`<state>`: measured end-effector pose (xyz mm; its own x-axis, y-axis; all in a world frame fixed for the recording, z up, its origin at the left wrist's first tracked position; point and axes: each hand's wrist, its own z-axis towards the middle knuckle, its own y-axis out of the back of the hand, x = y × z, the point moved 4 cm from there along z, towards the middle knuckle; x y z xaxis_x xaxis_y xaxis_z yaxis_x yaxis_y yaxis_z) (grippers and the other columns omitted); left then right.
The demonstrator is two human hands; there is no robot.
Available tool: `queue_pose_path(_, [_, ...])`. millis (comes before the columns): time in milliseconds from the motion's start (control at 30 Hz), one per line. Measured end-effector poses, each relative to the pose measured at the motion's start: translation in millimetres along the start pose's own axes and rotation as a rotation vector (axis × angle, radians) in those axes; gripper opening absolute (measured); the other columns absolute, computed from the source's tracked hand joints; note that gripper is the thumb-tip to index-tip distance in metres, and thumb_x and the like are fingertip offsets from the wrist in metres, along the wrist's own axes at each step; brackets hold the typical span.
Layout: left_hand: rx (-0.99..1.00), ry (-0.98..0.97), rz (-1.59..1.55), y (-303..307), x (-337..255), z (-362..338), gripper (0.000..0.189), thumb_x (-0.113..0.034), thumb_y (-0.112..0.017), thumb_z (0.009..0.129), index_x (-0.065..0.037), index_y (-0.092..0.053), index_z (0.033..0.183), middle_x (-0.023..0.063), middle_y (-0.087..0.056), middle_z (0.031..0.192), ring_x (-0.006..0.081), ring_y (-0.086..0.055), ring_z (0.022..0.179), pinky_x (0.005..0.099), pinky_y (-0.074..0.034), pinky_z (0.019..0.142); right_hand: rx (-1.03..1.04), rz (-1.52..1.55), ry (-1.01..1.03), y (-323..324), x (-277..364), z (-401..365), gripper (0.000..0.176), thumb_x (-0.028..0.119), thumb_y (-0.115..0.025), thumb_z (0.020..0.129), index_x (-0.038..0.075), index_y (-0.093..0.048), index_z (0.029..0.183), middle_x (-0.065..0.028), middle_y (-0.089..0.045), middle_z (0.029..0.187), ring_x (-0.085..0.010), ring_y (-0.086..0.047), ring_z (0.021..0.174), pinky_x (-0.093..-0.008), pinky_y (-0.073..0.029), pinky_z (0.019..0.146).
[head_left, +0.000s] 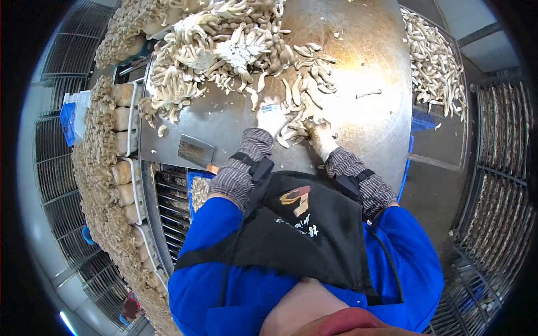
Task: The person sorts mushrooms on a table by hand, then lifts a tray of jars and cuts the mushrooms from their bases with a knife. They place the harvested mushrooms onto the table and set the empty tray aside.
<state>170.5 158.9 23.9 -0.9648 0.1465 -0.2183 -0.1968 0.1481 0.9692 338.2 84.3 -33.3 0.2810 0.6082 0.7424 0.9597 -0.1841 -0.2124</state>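
Both my hands wear white gloves and lie over the metal table (358,112) near its front edge. My left hand (272,116) touches the left side of a small group of mushrooms (290,130). On the other side of that group, my right hand (321,136) has its fingers curled around mushrooms at its fingertips. More loose mushrooms (322,73) lie just beyond my hands. Behind them rises a large heap of mushroom clusters (241,47). A cleaver (195,150) rests flat on the table to the left, its wooden handle pointing toward my left forearm.
Mushroom blocks (122,143) line racks on the left. A container of loose mushrooms (434,61) stands beyond the table's right edge. Below the cleaver is a blue crate (192,182) with mushroom pieces. One stray mushroom (368,94) lies right of my hands. Shelving (501,140) stands far right.
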Motion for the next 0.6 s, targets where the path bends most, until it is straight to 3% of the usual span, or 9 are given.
queue_pose_path(100, [0.182, 0.060, -0.136, -25, -11, 7, 0.069, -0.043, -0.073, 0.082, -0.001, -0.050, 0.131, 0.0294, -0.052, 0.128, 0.0457, -0.062, 0.105, 0.0498, -0.053, 0.087, -0.058, 0.193, 0.007, 0, -9, 5, 0.007, 0.009, -0.064, 0.092, 0.004, -0.061, 0.095, -0.0057, -0.064, 0.081, -0.0141, -0.057, 0.063, -0.0300, -0.043, 0.047])
queue_pose_path(267, [-0.008, -0.119, -0.372, -62, 7, 0, 0.039, -0.027, -0.066, 0.091, 0.001, -0.060, 0.118, 0.0265, -0.065, 0.109, 0.0359, -0.067, 0.099, 0.0469, -0.055, 0.082, -0.010, 0.210, -0.090, 21, -5, 4, 0.006, 0.011, -0.062, 0.095, 0.007, -0.062, 0.100, -0.0059, -0.065, 0.080, -0.0163, -0.062, 0.062, -0.0321, -0.047, 0.045])
queue_pose_path(333, [0.037, 0.185, -0.794, -49, 22, -6, 0.032, -0.016, -0.064, 0.092, 0.001, -0.062, 0.120, 0.0227, -0.071, 0.104, 0.0249, -0.070, 0.100, 0.0394, -0.057, 0.079, -0.008, 0.237, -0.066, 27, -4, 3, 0.007, 0.013, -0.060, 0.097, 0.009, -0.060, 0.102, -0.0044, -0.065, 0.082, -0.0165, -0.063, 0.064, -0.0363, -0.051, 0.047])
queue_pose_path(367, [0.048, 0.288, -0.879, -22, 10, -13, 0.030, -0.011, -0.063, 0.092, 0.001, -0.062, 0.120, 0.0214, -0.070, 0.108, 0.0237, -0.071, 0.096, 0.0374, -0.057, 0.077, -0.010, 0.193, -0.081, 32, -9, 8, 0.013, 0.015, -0.059, 0.098, 0.009, -0.060, 0.109, -0.0040, -0.066, 0.087, -0.0155, -0.065, 0.071, -0.0383, -0.059, 0.058])
queue_pose_path(400, [0.062, 0.392, -0.962, 7, -6, -20, 0.029, -0.007, -0.061, 0.092, 0.002, -0.061, 0.120, 0.0201, -0.070, 0.111, 0.0225, -0.071, 0.093, 0.0354, -0.058, 0.076, -0.017, 0.206, -0.080, 35, -13, 10, 0.013, 0.015, -0.059, 0.098, 0.009, -0.060, 0.109, -0.0040, -0.066, 0.087, -0.0155, -0.065, 0.071, -0.0383, -0.059, 0.058])
queue_pose_path(467, [0.060, 0.110, -1.415, -41, -20, -25, 0.034, -0.003, -0.060, 0.090, 0.003, -0.057, 0.123, 0.0215, -0.065, 0.124, 0.0244, -0.070, 0.089, 0.0337, -0.059, 0.074, 0.305, 0.585, -0.109, 27, -17, 7, 0.019, 0.013, -0.056, 0.100, 0.008, -0.059, 0.118, -0.0039, -0.066, 0.096, -0.0147, -0.067, 0.080, -0.0355, -0.062, 0.072])
queue_pose_path(500, [0.295, 0.109, -1.166, -1, -47, -34, 0.039, -0.001, -0.059, 0.088, 0.004, -0.052, 0.126, 0.0223, -0.060, 0.129, 0.0290, -0.067, 0.095, 0.0377, -0.057, 0.078, 0.272, 0.662, 0.002, 5, -10, -1, 0.025, 0.021, -0.052, 0.104, 0.008, -0.060, 0.124, -0.0081, -0.068, 0.103, -0.0154, -0.064, 0.077, -0.0256, -0.055, 0.069])
queue_pose_path(533, [-0.043, -0.209, -0.697, 1, -61, -33, 0.043, -0.002, -0.060, 0.086, 0.003, -0.051, 0.127, 0.0231, -0.060, 0.123, 0.0315, -0.063, 0.099, 0.0423, -0.055, 0.082, 0.273, 0.661, 0.007, 1, -10, -2, 0.025, 0.021, -0.052, 0.104, 0.008, -0.060, 0.124, -0.0081, -0.068, 0.103, -0.0154, -0.064, 0.077, -0.0256, -0.055, 0.069])
queue_pose_path(600, [-0.099, -0.268, -0.649, -12, -78, -36, 0.045, -0.003, -0.060, 0.084, 0.003, -0.050, 0.128, 0.0246, -0.058, 0.117, 0.0369, -0.059, 0.105, 0.0475, -0.050, 0.090, 0.145, 0.534, 0.211, 5, -3, -5, 0.031, 0.026, -0.055, 0.104, 0.007, -0.059, 0.128, -0.0079, -0.067, 0.113, -0.0165, -0.064, 0.094, -0.0283, -0.055, 0.080])
